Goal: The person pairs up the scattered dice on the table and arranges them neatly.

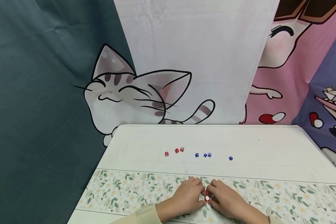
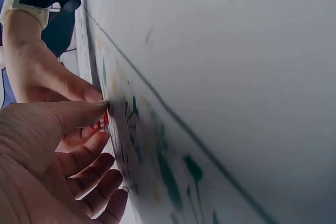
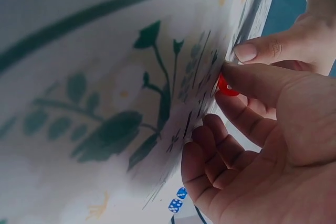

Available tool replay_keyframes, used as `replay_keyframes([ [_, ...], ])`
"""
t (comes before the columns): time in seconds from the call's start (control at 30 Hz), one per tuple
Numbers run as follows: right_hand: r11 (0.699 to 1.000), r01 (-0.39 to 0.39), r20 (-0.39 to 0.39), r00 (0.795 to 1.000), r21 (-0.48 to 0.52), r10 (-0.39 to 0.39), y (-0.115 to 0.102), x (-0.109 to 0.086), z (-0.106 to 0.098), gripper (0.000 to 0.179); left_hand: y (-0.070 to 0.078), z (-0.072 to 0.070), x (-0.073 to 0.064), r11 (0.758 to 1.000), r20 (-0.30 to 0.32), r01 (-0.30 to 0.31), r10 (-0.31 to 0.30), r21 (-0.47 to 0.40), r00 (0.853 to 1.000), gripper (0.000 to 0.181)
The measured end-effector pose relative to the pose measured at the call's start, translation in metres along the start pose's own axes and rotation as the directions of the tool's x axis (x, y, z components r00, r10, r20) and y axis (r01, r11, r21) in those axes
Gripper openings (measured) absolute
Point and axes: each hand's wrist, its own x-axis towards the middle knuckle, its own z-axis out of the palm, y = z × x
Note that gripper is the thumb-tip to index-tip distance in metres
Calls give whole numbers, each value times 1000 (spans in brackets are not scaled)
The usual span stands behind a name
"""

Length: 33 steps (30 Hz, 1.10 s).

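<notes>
A red die point(image 1: 207, 198) sits between both hands on the floral strip of the table, bright glare on its top. My left hand point(image 1: 188, 196) has thumb and forefinger at its left side; in the left wrist view the red die point(image 2: 101, 123) shows between those fingertips. From the other side my right hand point(image 1: 226, 199) pinches it, and the right wrist view has the red die point(image 3: 227, 86) between thumb and forefinger. The remaining fingers of both hands are bent near the cloth. Fingers hide much of the die.
Beyond the hands, three red dice point(image 1: 176, 151) lie on the white part of the table point(image 1: 140, 140). Right of them are several blue dice point(image 1: 197, 155), one of them a blue die point(image 1: 231, 158) farther right. A cartoon-printed curtain point(image 1: 207, 46) hangs behind the table.
</notes>
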Motion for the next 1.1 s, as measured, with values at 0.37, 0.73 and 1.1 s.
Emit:
replay_keyframes([
  [0.37, 999, -41, -5, 999, -7, 41, -2, 0, 1, 19, -32, -32, 3, 985, -39, 154, -158, -78, 987, 28],
  [0.73, 995, -55, -19, 998, -89, 53, -4, -2, 1, 17, -85, -61, 11, 940, -154, 292, -319, -174, 935, 27],
  [1.1, 989, -74, 8, 997, -128, 76, -5, -3, 0, 15, -134, -68, 17, 872, -179, 433, -475, -229, 862, 31],
])
